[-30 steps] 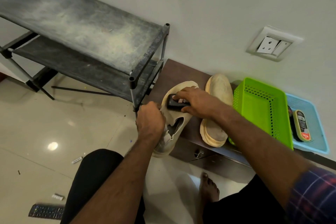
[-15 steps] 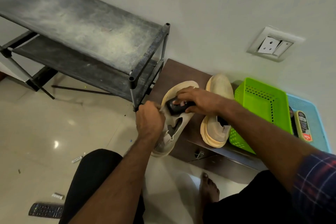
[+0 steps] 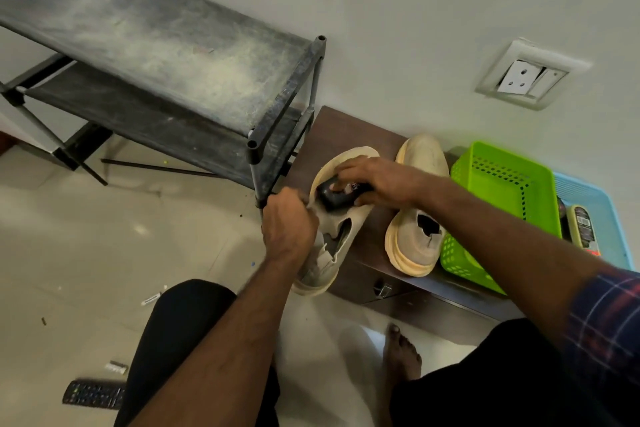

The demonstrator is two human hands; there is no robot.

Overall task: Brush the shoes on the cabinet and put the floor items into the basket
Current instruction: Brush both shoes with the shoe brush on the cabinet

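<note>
Two beige shoes lie on the low brown cabinet [image 3: 343,135]. My left hand [image 3: 289,222] grips the left shoe [image 3: 332,239] at its side, tilting it over the cabinet's front edge. My right hand [image 3: 374,180] holds a black brush [image 3: 334,198] pressed against that shoe's upper. The second shoe [image 3: 415,218] rests flat beside it, next to a green basket [image 3: 502,191]. On the floor at the lower left lie a black remote [image 3: 93,393], a small silver item [image 3: 116,367] and a white pen-like stick [image 3: 151,299].
A dusty black shoe rack [image 3: 156,45] stands left of the cabinet, its corner post close to my left hand. A blue tray [image 3: 602,215] with a polish bottle [image 3: 583,230] sits behind the basket. My knees and bare foot [image 3: 403,357] are below. A wall socket [image 3: 530,74] is above.
My right hand has slid the brush leftward and a little up along the tilted shoe, uncovering the second shoe's opening. My left hand keeps its grip in place.
</note>
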